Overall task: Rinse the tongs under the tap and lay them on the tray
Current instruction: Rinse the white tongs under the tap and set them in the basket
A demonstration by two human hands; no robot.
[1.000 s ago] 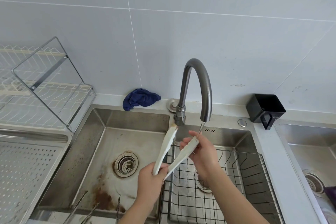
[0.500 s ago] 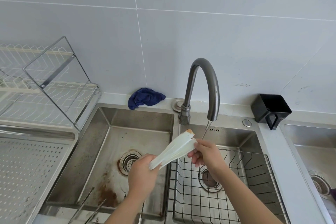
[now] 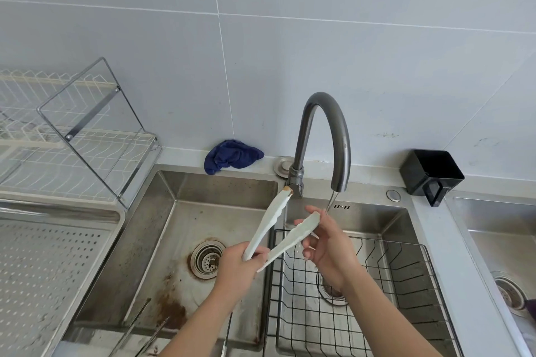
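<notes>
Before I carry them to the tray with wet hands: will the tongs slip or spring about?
Probably springy: the tongs have their arms spread though the left hand grips the joined end. Likely slippery, since water from the tap falls by the arm that the right hand pinches. They look thin and plastic, so probably light.

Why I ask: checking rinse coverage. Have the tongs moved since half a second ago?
Yes. The tongs have opened: one tip stays beside the tap, the other swung right, under its spout.
</notes>
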